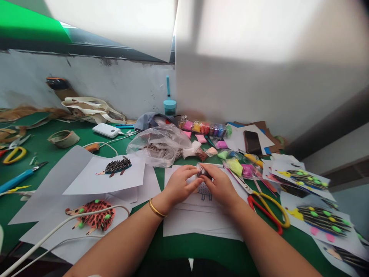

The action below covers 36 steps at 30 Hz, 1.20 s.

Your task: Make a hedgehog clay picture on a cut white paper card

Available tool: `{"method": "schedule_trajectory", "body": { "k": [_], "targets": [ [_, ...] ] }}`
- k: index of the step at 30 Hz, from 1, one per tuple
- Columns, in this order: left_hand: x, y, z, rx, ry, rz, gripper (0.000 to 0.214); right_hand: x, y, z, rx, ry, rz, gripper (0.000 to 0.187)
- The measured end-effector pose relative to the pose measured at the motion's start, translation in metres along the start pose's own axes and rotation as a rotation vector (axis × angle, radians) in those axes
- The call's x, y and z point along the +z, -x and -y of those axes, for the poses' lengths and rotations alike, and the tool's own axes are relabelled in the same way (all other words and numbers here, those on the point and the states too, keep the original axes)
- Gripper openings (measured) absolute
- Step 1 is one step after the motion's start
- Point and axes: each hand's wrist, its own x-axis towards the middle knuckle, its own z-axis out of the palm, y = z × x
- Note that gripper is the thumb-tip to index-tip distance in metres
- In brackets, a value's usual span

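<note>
My left hand (180,182), with a gold bangle at the wrist, and my right hand (221,186) meet at the middle of the table. Between their fingertips is a small dark packet (204,171) in shiny clear wrap; the fingers partly cover it. Both hands are closed on it. Below them lies a stack of white paper (198,223). On its top sheet is an outlined animal drawing (205,191) with short legs, partly hidden by the hands. Red-and-yellow scissors (269,209) lie beside my right forearm.
Several seed-covered hedgehog pictures (96,215) lie left and right. A clear plastic bag (157,148) of seeds, coloured clay packets (235,166) and a phone (252,142) are farther back. A white cable (72,219) crosses the left side. A blue-handled knife (20,179) lies far left.
</note>
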Motion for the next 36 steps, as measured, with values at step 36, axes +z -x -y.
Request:
{"method": "schedule_trajectory", "body": {
  "k": [36],
  "targets": [
    [0.010,-0.003,0.020,-0.281,0.140,-0.141,0.025,-0.050,-0.040,-0.032,0.270,0.470,0.286,0.018]
  ]
}}
